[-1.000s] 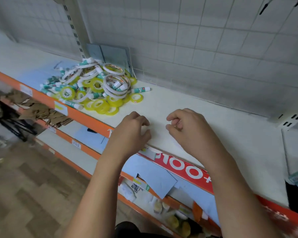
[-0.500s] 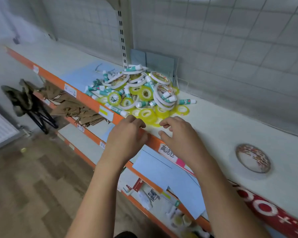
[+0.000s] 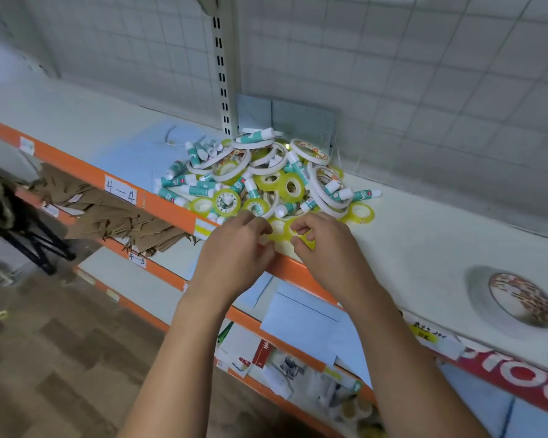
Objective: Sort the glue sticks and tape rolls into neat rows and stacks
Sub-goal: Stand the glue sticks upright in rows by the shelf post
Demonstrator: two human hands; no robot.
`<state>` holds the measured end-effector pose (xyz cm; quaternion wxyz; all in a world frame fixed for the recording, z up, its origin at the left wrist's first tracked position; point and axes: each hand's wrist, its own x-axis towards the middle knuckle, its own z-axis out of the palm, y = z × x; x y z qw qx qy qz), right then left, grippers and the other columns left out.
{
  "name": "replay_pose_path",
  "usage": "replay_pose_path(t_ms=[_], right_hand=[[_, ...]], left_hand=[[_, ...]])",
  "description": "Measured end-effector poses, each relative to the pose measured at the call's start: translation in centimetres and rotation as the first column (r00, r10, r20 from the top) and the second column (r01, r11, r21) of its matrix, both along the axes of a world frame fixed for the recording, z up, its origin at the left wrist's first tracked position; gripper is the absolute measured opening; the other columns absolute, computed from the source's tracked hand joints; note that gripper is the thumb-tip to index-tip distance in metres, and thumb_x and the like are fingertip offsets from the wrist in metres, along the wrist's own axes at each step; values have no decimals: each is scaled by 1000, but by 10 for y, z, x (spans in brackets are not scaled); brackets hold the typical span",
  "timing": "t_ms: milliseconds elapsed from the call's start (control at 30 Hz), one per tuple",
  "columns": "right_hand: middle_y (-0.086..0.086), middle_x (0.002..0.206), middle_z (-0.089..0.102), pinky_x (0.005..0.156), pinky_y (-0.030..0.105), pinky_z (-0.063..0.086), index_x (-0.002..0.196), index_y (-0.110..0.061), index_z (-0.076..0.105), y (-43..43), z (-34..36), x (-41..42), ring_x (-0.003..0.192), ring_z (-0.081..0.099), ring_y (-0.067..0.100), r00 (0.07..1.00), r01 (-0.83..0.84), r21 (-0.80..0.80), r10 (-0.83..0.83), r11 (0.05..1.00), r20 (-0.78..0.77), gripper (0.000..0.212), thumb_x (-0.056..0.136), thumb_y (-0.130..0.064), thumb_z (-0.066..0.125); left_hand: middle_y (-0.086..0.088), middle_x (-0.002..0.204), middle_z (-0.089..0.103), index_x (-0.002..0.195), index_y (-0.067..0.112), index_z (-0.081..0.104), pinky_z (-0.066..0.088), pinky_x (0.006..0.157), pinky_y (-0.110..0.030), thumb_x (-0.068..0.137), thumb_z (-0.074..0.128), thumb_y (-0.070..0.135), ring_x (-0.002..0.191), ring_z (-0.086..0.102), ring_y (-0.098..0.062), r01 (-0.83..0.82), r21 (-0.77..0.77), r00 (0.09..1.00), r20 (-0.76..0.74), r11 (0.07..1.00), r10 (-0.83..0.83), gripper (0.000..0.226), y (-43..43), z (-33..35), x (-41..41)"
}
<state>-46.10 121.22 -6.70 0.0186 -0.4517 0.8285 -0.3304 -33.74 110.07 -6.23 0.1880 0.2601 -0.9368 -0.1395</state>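
Observation:
A mixed pile [image 3: 260, 181] of teal-and-white glue sticks, yellow tape rolls and wide white tape rolls lies on the white shelf [image 3: 424, 235] against the back wall. Both hands are at the pile's near edge, over a flat yellow tape roll [image 3: 279, 229]. My left hand [image 3: 234, 251] has loosely curled fingers whose tips reach the roll's left side, and it holds nothing that I can see. My right hand [image 3: 326, 248] pinches the roll's right rim between thumb and forefinger. One wide patterned tape roll [image 3: 522, 300] lies alone far to the right.
The shelf's orange front edge [image 3: 168, 205] carries a label reading 4-4. A slotted upright post [image 3: 220, 67] and grey panels [image 3: 301, 121] stand behind the pile. The lower shelf holds brown cardboard [image 3: 114, 213] and loose papers [image 3: 301, 314]. Wood floor lies below left.
Both hands have travelled left along the shelf from a bare stretch to the pile's near edge. The right hand's thumb and forefinger now sit on a yellow roll.

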Motion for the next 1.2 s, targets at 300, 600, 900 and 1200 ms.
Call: replay_pose_path(t_ms=[300, 600, 900, 1200], right_hand=[[-5, 97, 63, 78, 21, 45, 101, -20, 69, 4, 12, -38, 87, 58, 7, 993, 118, -72, -120, 990, -19, 16, 88, -12, 63], [-1, 109, 62, 88, 37, 48, 102, -20, 69, -3, 22, -88, 101, 58, 22, 981, 188, -76, -191, 979, -25, 20, 89, -9, 60], [-10, 120, 61, 93, 40, 42, 113, -28, 67, -22, 16, -100, 111, 49, 22, 991, 42, 95, -30, 995, -128, 31, 89, -10, 61], [5, 117, 52, 95, 40, 43, 118, -25, 68, -14, 20, -105, 113, 45, 27, 994, 71, 136, -59, 988, -89, 29, 90, -20, 62]], left_hand=[[4, 106, 57, 110, 22, 63, 49, 72, -35, 92, 55, 34, 92, 56, -20, 93, -18, 994, -49, 996, -93, 23, -11, -1, -32], [2, 103, 59, 109, 18, 65, 49, 72, -35, 92, 57, 29, 92, 58, -20, 87, -43, 993, -80, 995, -91, 22, -15, 8, -61], [-1, 102, 59, 108, 15, 66, 48, 71, -34, 91, 60, 24, 90, 58, -22, 59, -41, 994, -93, 997, -62, 20, -14, 4, -65], [-1, 102, 59, 106, 15, 67, 47, 68, -33, 89, 62, 25, 91, 57, -23, 28, -60, 993, -110, 998, -35, 20, -5, -1, -66]])
